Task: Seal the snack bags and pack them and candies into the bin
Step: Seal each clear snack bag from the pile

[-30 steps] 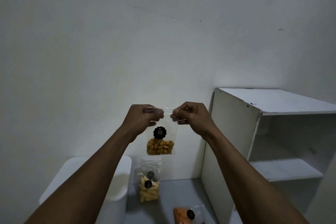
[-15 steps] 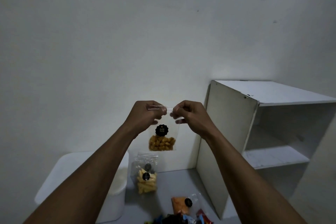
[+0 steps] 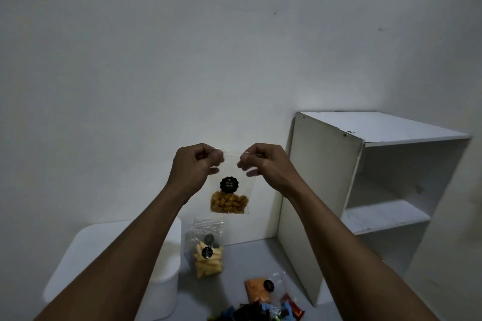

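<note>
Both top corners of the clear snack bag (image 3: pixel 229 199) are pinched: my left hand (image 3: pixel 194 164) on the left, my right hand (image 3: pixel 263 161) on the right, bag hanging before the wall. Below it, a second snack bag (image 3: pixel 207 255) stands just beside the white bin (image 3: pixel 167 276); candies (image 3: pixel 257 311) lie nearer me

A white rounded plastic bin (image 3: pixel 161 289) blocks the left, and a white wooden shelf unit (image 3: pixel 320 190) blocks the right. Between them is an open strip of grey surface (image 3: pixel 250 258). It is hemmed by a clear bag of pale sticks (image 3: pixel 208 258) at the wall, and nearer by an orange-filled clear bag (image 3: pixel 257 294) and a heap of wrapped candies (image 3: pixel 260 314). Air beneath the raised clear bag of golden snacks (image 3: pixel 229 198) is free.
</note>
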`<control>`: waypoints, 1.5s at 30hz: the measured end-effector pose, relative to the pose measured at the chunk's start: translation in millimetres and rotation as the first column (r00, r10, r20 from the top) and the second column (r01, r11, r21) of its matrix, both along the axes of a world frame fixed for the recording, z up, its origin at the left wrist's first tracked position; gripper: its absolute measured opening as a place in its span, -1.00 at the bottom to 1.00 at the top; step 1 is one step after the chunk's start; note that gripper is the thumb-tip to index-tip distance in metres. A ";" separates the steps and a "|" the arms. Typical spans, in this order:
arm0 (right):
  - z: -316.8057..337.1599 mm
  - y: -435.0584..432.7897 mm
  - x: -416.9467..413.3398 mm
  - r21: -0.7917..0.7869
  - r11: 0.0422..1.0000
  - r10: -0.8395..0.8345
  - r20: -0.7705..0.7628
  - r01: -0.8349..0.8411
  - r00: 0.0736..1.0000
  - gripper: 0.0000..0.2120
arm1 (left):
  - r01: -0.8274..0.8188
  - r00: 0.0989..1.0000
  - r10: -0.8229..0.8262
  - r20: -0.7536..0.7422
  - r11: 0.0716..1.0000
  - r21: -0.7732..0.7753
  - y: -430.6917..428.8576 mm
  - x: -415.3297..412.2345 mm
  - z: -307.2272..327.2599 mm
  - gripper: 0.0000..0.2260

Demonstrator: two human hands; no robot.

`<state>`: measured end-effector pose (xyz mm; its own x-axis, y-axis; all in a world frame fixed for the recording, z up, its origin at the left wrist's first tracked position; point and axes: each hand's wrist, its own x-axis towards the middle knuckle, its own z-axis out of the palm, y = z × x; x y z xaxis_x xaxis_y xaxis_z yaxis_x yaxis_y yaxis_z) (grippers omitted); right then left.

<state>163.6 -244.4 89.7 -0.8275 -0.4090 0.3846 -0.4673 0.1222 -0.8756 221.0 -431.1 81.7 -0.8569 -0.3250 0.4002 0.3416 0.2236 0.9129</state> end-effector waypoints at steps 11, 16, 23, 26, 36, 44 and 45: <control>11.2 -27.4 7.6 -0.015 1.000 -0.003 -0.024 0.003 1.000 -0.89 | 0.067 0.997 -0.073 0.036 0.986 0.153 -8.6 16.7 -3.6 -0.89; -5.7 -27.5 4.6 -0.090 0.995 0.048 0.065 -0.042 0.997 -0.80 | 0.010 0.998 -0.018 0.052 0.987 0.158 -12.1 16.1 -4.9 -0.89; -31.7 -23.5 -13.3 -0.107 0.994 0.052 0.119 -0.039 0.992 -0.93 | -0.261 0.964 0.262 0.042 0.965 -0.029 -11.8 -9.4 -16.6 -0.91; -39.1 -28.4 -25.5 -0.082 0.993 -0.085 0.035 0.088 0.996 -0.97 | -0.424 0.899 0.418 0.131 0.906 0.015 -6.0 -20.3 -11.9 -0.73; -60.3 -31.1 -44.2 0.084 0.941 -0.260 -0.437 0.328 0.861 -0.92 | -0.092 0.947 -0.049 0.317 0.905 0.415 8.6 -44.6 3.3 -0.73; -45.0 -25.2 -43.9 0.052 0.998 -0.036 -0.076 0.040 0.996 -0.68 | 0.006 0.949 -0.063 0.309 0.983 0.185 8.0 -52.6 5.6 -0.82; -39.5 -25.5 -43.3 -0.007 1.000 0.011 0.037 -0.011 0.999 -0.60 | 0.031 0.949 -0.066 0.309 0.993 0.115 7.8 -51.8 5.6 -0.81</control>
<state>120.3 -269.8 50.3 -0.8368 -0.4154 0.3566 -0.4357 0.1109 -0.8932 169.2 -423.3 87.3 -0.9489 -0.3063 0.0754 0.0439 0.1084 0.9931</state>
